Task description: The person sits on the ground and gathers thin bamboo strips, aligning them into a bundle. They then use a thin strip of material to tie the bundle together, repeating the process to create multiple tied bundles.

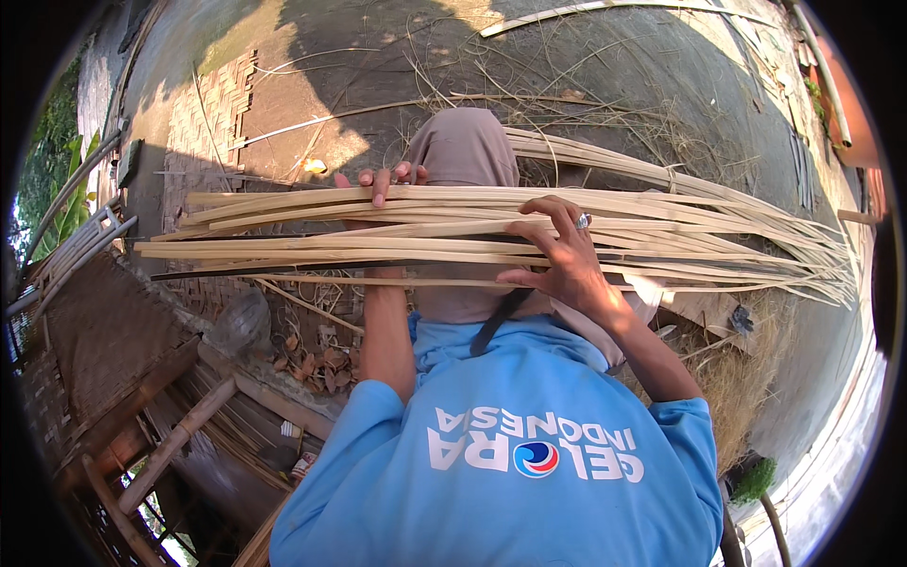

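Observation:
A long bundle of pale, flat bamboo strips point(312, 200) lies crosswise in front of my chest. My left hand point(383, 181) supports it left of the middle. The palm is hidden under the strips, and the fingertips curl over the far edge. My right hand point(559, 244) rests on top to the right of the middle, a ring on one finger. Its fingers are bent over the strips and its thumb is at the near side. On the left the strip ends fan apart slightly; on the right they crowd together in a bent tangle.
Another tied bundle of strips point(605, 163) lies on the ground beyond. A woven bamboo mat point(213, 109), loose fibre scraps point(624, 118) and a long pole point(605, 8) are spread over the floor. A wooden frame point(179, 439) stands at the lower left, near dry leaves point(326, 367).

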`<state>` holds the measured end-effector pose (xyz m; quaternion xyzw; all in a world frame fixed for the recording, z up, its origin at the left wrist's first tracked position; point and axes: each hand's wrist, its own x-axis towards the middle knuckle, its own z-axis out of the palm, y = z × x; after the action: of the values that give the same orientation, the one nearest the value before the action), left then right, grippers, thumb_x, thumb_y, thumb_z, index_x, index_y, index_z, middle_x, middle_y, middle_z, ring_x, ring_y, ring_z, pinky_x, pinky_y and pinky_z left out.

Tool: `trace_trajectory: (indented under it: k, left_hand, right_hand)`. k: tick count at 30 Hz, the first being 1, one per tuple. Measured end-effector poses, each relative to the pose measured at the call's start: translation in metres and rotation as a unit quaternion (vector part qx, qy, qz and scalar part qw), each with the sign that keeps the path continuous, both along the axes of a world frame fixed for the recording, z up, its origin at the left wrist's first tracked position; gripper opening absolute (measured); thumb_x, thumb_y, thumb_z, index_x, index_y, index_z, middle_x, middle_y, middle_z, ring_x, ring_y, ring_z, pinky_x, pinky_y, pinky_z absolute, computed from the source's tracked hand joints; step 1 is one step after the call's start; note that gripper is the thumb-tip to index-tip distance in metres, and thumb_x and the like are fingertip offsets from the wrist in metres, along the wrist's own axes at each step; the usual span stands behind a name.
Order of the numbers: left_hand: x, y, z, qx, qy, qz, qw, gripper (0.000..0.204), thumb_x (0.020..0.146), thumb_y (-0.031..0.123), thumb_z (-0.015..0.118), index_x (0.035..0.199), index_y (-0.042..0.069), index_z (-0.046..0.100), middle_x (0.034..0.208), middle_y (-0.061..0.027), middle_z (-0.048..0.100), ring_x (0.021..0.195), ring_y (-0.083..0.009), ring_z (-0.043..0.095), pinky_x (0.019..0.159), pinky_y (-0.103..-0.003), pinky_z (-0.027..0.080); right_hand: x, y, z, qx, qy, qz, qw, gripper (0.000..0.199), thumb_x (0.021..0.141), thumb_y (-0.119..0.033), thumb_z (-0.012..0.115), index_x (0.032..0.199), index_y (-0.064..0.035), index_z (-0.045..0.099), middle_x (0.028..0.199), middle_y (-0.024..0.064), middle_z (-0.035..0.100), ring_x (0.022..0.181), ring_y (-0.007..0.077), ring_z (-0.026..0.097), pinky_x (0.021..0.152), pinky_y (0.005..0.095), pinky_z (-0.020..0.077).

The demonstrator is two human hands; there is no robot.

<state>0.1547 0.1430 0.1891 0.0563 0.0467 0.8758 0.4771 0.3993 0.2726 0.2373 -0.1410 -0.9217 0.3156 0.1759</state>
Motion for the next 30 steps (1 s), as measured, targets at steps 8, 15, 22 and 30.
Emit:
trace_trajectory:
  k: [8, 15, 22, 30]
  left_hand:
    - [-0.001, 0.001, -0.003, 0.044, -0.013, -0.016, 0.999, 0.062, 0.109, 0.052, 0.025, 0.120, 0.008, 0.067, 0.075, -0.0031, 0.054, 0.089, -0.0215, 0.052, 0.111, -0.048, 0.032]
    - [-0.004, 0.002, -0.009, 0.048, 0.006, -0.011, 0.999, 0.057, 0.109, 0.049, 0.027, 0.122, 0.011, 0.067, 0.077, -0.0026, 0.054, 0.089, -0.0208, 0.051, 0.110, -0.048, 0.034]
    - [0.003, -0.001, 0.003, 0.032, 0.012, -0.011, 0.999, 0.063, 0.110, 0.051, 0.019, 0.125, 0.011, 0.065, 0.079, -0.0037, 0.053, 0.092, -0.0218, 0.050, 0.111, -0.048, 0.034]
    - [-0.003, 0.002, -0.005, 0.052, 0.028, -0.032, 0.998, 0.051, 0.109, 0.046, 0.033, 0.124, 0.011, 0.068, 0.079, -0.0021, 0.055, 0.094, -0.0204, 0.053, 0.114, -0.047, 0.032]
  right_hand:
    - [0.017, -0.028, -0.010, -0.001, 0.036, 0.013, 0.999, 0.028, 0.079, -0.012, 0.078, 0.107, -0.0150, 0.072, 0.100, 0.0028, 0.062, 0.100, 0.0249, 0.059, 0.082, 0.0400, 0.0498]
    - [0.010, -0.020, -0.010, 0.005, -0.060, 0.029, 0.998, 0.021, 0.089, -0.013, 0.066, 0.109, -0.0108, 0.062, 0.105, 0.0087, 0.057, 0.097, 0.0277, 0.059, 0.082, 0.0421, 0.0499]
    - [0.006, -0.002, 0.005, -0.164, -0.018, 0.060, 0.984, 0.018, 0.096, -0.018, 0.066, 0.107, -0.0034, 0.065, 0.086, 0.0129, 0.064, 0.071, 0.0288, 0.062, 0.064, 0.0382, 0.0505]
    - [-0.008, 0.019, 0.000, -0.388, -0.197, 0.098, 0.895, 0.029, 0.097, -0.031, 0.068, 0.089, -0.0027, 0.070, 0.071, 0.0041, 0.060, 0.063, 0.0140, 0.055, 0.059, 0.0328, 0.0456]
